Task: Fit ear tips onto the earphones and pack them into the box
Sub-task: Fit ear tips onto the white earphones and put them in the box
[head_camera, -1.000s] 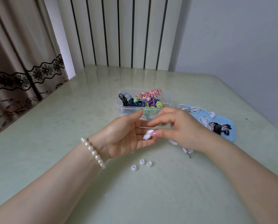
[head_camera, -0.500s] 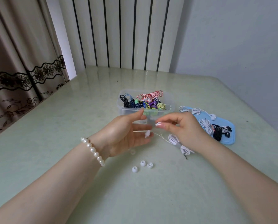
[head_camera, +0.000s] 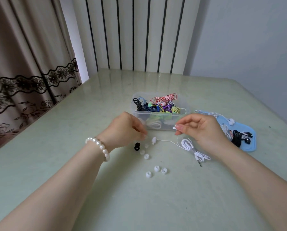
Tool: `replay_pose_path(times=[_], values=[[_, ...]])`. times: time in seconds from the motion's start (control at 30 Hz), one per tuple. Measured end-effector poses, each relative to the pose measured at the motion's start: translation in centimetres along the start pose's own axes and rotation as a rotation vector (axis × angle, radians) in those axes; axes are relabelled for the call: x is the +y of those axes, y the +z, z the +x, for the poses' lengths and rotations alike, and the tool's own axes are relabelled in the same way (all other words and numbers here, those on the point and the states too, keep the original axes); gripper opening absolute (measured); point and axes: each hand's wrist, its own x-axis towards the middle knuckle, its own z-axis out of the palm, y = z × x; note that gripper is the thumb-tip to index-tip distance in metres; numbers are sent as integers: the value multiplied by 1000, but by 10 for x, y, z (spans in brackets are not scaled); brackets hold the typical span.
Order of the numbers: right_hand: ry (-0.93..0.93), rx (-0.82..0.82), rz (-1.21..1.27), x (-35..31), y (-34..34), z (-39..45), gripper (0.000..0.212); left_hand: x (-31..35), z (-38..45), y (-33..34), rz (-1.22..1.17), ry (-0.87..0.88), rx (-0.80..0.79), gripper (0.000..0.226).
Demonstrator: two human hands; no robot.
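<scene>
Two hands (head_camera: 157,129); no legible writing.

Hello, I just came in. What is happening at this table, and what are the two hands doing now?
A person is fitting ear tips onto wired earphones. The right hand pinches one earbud of a white earphone, whose coiled cable lies on the table. The other earbud lies on the table. The left hand reaches down to the loose ear tips near a black tip. Behind, a clear box already holds many coloured earphones, and a blue lid carries more.
</scene>
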Motion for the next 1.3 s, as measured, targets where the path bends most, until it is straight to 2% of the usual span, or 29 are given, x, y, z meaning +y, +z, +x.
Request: replay_pose_path(times=[0.13,0.33,0.47,0.53,0.57,0.63,0.73,0.8,1.0,1.3], values=[[17,-42,-8,0,6,-3,15,2,-2,10,183,36,-48,8],[28,-49,-41,1,11,-7,16,2,-4,12,258,14,-32,5],[37,-65,-32,1,11,-8,18,4,-6,12,328,62,-59,8],[42,-69,-33,1,11,-8,19,6,-7,13,309,87,-11,8],[42,-73,-26,1,11,-8,18,7,-6,14,234,87,42,6],[40,-78,30,-1,11,-8,15,11,-6,14,-117,46,126,7],[18,-74,110,-6,12,-8,18,22,-11,21,-748,-69,43,10],[0,-67,136,-9,12,-8,18,25,-14,28,-956,-123,-14,8],[-12,-27,163,-8,10,-8,19,21,-12,37,-1161,-205,-76,11],[-44,-20,130,-8,11,-9,23,23,-15,39,-1069,-170,2,17]])
